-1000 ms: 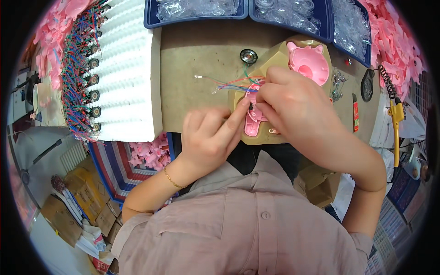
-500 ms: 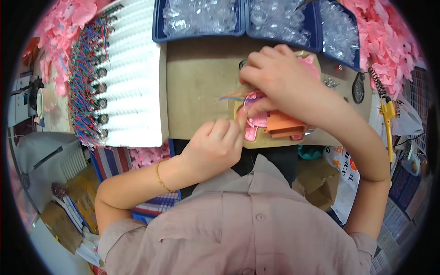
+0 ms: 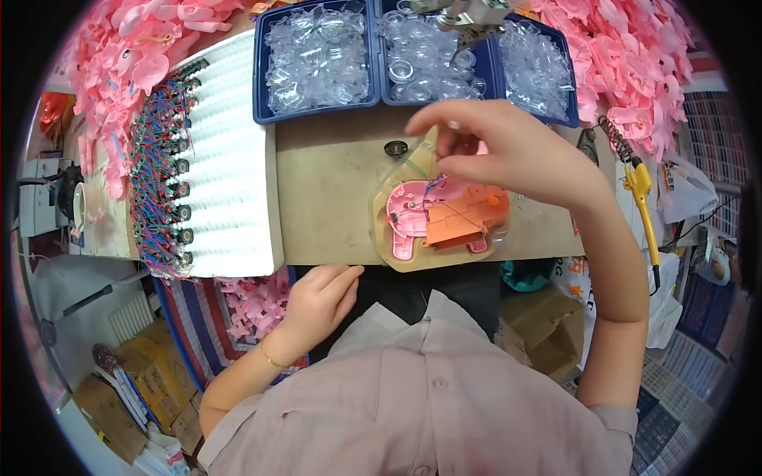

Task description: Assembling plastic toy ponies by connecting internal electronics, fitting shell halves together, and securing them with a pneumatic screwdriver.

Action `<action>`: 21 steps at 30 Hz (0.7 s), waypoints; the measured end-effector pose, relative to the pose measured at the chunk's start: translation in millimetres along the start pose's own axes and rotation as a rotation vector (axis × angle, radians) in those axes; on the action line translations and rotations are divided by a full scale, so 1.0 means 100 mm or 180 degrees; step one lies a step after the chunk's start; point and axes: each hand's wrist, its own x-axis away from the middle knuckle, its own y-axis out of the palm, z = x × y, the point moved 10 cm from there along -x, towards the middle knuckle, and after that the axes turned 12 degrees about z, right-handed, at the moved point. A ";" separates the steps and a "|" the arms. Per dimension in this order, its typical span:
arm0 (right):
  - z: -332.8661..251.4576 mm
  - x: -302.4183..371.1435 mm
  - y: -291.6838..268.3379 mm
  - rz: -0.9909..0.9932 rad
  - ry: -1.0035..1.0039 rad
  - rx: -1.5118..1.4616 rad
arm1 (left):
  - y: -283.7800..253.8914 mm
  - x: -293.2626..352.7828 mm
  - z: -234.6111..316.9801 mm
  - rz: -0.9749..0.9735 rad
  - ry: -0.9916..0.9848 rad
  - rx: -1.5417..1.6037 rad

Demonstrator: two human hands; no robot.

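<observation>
An orange plastic box [image 3: 456, 224] sits in a pink animal-shaped toy half-shell [image 3: 403, 246], which lies in a yellowish holder [image 3: 383, 252] at the table's front edge. Thin coloured wires [image 3: 433, 184] rise from the shell. A small black round speaker [image 3: 395, 148] lies beyond it. My right hand [image 3: 508, 159] hovers above the shell's far side, index finger and thumb apart; a tiny shiny spot shows by the index finger, too small to name. At the table edge, left of the holder, my left hand [image 3: 317, 305] has its fingertips together; anything between them is hidden.
Blue bins [image 3: 317, 115] of clear plastic parts stand at the back, below a metal machine part [image 3: 480, 16]. Left is a white foam tray [image 3: 234, 159] with rows of wired parts. Pink shells [image 3: 627, 71] pile on both sides. A yellow-handled tool [image 3: 639, 190] hangs at right.
My left hand has come off the pink shell, back and left to the table edge. My right hand has lifted from the shell, uncovering the orange box and speaker. The view has shifted.
</observation>
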 end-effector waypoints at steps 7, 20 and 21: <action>0.27 0.16 -0.18 0.0895 -0.0022 0.0068 | 0.68 0.53 -0.47 -0.1070 -0.0123 -0.0774; 0.60 0.20 -0.12 0.0861 0.0083 -0.0711 | 0.67 0.71 -0.24 -0.2404 -0.0632 0.0981; 0.58 0.15 -0.12 0.0791 0.0106 -0.0676 | 0.58 0.75 -0.19 -0.2431 -0.0545 0.0669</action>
